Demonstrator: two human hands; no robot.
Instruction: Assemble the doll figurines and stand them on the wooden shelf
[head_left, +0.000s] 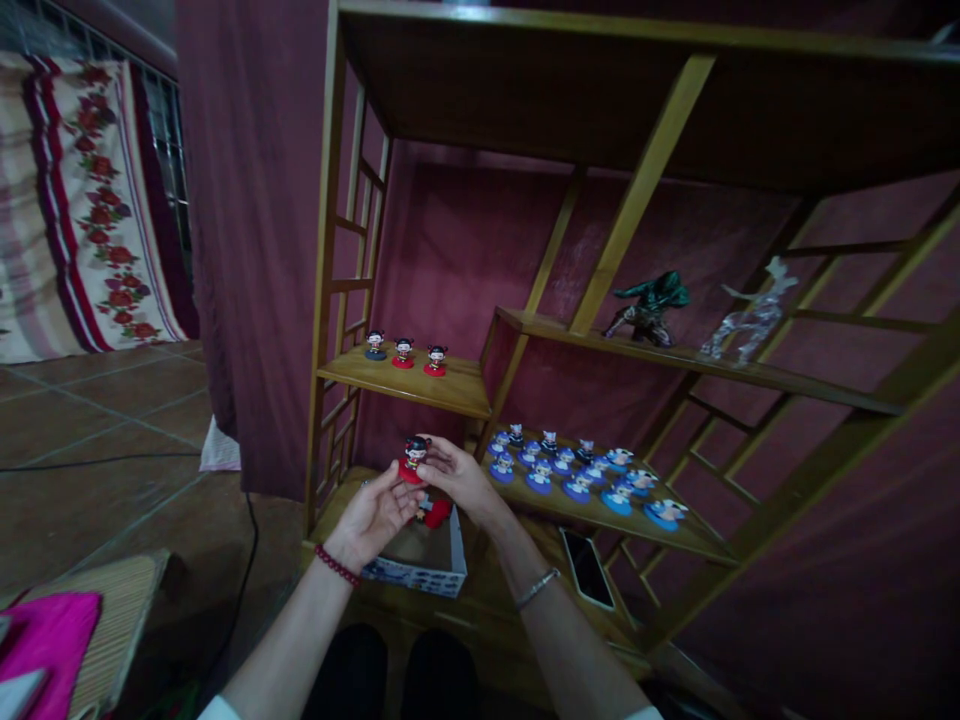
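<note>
1. Maroon wall [465, 250] stands behind a wooden shelf unit [643, 190].
2. Its lower shelf [675, 537] carries rows of blue, purple and dark figurines [539, 478]; the upper left shelf [405, 388] bears three black-haired figurines [403, 352].
3. Below the hands sits an open box [424, 580] with red items inside.
4. Left hand [382, 508] and right hand [463, 482]: each grip is clamped on one figurine.
5. That red-based figurine [415, 453] is upright above the box, in front of the upper left shelf.
</note>
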